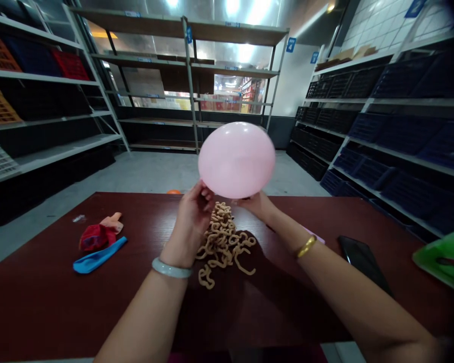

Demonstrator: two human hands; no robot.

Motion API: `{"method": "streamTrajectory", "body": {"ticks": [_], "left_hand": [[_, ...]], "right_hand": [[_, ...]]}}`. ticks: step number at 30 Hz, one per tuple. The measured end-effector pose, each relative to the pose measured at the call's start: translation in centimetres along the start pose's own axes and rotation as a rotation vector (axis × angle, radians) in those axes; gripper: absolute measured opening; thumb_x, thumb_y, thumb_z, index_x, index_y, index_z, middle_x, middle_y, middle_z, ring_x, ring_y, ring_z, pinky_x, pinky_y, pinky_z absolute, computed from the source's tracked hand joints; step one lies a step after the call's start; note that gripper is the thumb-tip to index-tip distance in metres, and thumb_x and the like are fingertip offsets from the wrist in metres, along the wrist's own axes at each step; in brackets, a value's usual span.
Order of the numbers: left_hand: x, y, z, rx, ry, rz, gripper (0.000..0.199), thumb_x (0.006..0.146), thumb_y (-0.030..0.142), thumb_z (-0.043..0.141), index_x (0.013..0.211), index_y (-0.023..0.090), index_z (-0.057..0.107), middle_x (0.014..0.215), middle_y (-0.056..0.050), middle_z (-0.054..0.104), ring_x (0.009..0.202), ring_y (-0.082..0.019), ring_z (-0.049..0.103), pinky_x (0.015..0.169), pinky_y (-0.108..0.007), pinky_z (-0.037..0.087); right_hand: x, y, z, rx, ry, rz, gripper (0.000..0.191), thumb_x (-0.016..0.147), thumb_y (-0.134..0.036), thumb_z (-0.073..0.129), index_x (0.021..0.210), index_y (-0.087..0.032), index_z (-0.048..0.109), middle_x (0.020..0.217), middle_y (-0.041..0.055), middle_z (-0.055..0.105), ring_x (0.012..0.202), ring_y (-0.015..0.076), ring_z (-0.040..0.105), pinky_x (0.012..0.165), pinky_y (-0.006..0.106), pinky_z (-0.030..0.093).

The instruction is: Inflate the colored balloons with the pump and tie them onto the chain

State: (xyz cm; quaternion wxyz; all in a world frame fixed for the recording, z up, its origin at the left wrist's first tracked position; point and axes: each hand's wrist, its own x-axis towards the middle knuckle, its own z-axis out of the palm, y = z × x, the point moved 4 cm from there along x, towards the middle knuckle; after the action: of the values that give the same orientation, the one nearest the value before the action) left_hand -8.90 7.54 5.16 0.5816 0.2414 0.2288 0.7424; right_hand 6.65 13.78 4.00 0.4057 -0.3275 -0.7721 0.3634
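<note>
A blown-up pink balloon is held up above the table between my two hands. My left hand, with a pale bangle at the wrist, has curled fingers against the balloon's lower left edge. Under its lower right side is my right hand, with a gold bangle further up the arm; its fingers are mostly hidden by the balloon. The balloon's neck does not show. Below lies a heap of tan, curly snack-like pieces, with a few loose ones at the front.
On the dark red table, a blue uninflated balloon lies left beside crumpled red and peach ones. A black phone and a green object are on the right. Shelves with crates stand around.
</note>
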Motion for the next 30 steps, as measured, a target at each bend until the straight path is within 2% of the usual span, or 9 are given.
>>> {"method": "streamTrajectory", "body": {"ticks": [2,4,7,9,11,15,19,27,30], "left_hand": [[1.1,1.3,-1.5,-0.043,0.074,0.05,0.013,0.074,0.015,0.067,0.072,0.014,0.054,0.057,0.005,0.041,0.046,-0.004,0.04,0.035,-0.015,0.019],[1.7,1.7,-2.8,-0.036,0.125,0.065,0.012,0.074,0.015,0.068,0.073,0.013,0.055,0.057,0.005,0.042,0.045,-0.004,0.039,0.034,-0.014,0.02],[2.1,1.0,-3.9,0.008,0.163,0.077,0.016,0.073,0.019,0.07,0.072,0.014,0.055,0.056,0.004,0.045,0.044,-0.005,0.041,0.034,-0.015,0.023],[2.1,0.6,-4.1,0.032,0.169,0.079,0.017,0.072,0.021,0.072,0.073,0.014,0.056,0.056,0.004,0.046,0.045,-0.005,0.042,0.034,-0.014,0.023],[2.1,0.3,-4.1,0.04,0.173,0.072,0.018,0.069,0.021,0.074,0.075,0.014,0.058,0.056,0.005,0.047,0.045,-0.004,0.042,0.035,-0.014,0.022],[2.0,0.4,-4.2,0.083,0.219,0.083,0.022,0.065,0.022,0.076,0.072,0.014,0.057,0.057,0.005,0.049,0.046,-0.004,0.045,0.036,-0.015,0.025],[1.8,0.4,-3.9,0.072,0.2,0.091,0.022,0.065,0.023,0.076,0.074,0.013,0.059,0.06,0.004,0.05,0.048,-0.004,0.045,0.037,-0.014,0.026],[1.7,0.2,-3.5,0.044,0.134,0.07,0.028,0.063,0.026,0.079,0.075,0.014,0.057,0.059,0.005,0.049,0.047,-0.004,0.044,0.036,-0.014,0.025],[1.6,0.0,-3.3,0.056,0.127,0.063,0.029,0.063,0.027,0.08,0.076,0.014,0.057,0.059,0.005,0.05,0.047,-0.004,0.044,0.036,-0.014,0.026]], "right_hand": [[0.8,0.6,1.4,-0.314,-0.074,-0.081,0.01,0.074,-0.027,0.07,0.082,-0.022,0.075,0.084,0.0024,0.068,0.078,0.0154,0.059,0.074,0.028,0.045],[0.8,1.1,2.8,-0.443,-0.103,-0.098,0.011,0.072,-0.027,0.072,0.081,-0.023,0.075,0.094,0.0047,0.068,0.088,0.0185,0.059,0.081,0.03,0.043],[0.4,1.4,3.9,-0.473,-0.074,-0.072,0.01,0.065,-0.026,0.078,0.073,-0.022,0.074,0.098,0.0077,0.068,0.1,0.0244,0.055,0.088,0.035,0.04],[0.4,1.2,3.8,-0.462,-0.048,-0.053,0.004,0.07,-0.025,0.073,0.071,-0.021,0.073,0.094,0.0079,0.069,0.099,0.0242,0.055,0.088,0.036,0.04],[0.6,0.6,3.0,-0.43,-0.026,-0.041,0.012,0.079,-0.027,0.064,0.075,-0.02,0.073,0.09,0.0067,0.07,0.092,0.0207,0.059,0.084,0.033,0.042],[1.5,-1.6,0.4,-0.071,0.063,0.008,0.028,0.087,-0.039,0.054,0.087,-0.018,0.072,0.086,0.0043,0.071,0.08,0.0155,0.062,0.076,0.029,0.046],[1.7,-4.1,-1.3,0.427,0.106,0.075,0.032,0.074,-0.047,0.069,0.084,-0.017,0.071,0.083,0.005,0.071,0.077,0.0155,0.063,0.079,0.031,0.048],[1.4,-7.4,-3.0,0.758,0.179,0.063,0.025,0.07,-0.04,0.076,0.068,-0.018,0.063,0.091,0.007,0.069,0.09,0.019,0.065,0.083,0.034,0.05],[1.2,-7.4,-3.0,0.869,0.144,0.121,0.03,0.069,-0.041,0.076,0.065,-0.019,0.058,0.08,0.0026,0.066,0.066,0.0115,0.06,0.068,0.028,0.051]]}}
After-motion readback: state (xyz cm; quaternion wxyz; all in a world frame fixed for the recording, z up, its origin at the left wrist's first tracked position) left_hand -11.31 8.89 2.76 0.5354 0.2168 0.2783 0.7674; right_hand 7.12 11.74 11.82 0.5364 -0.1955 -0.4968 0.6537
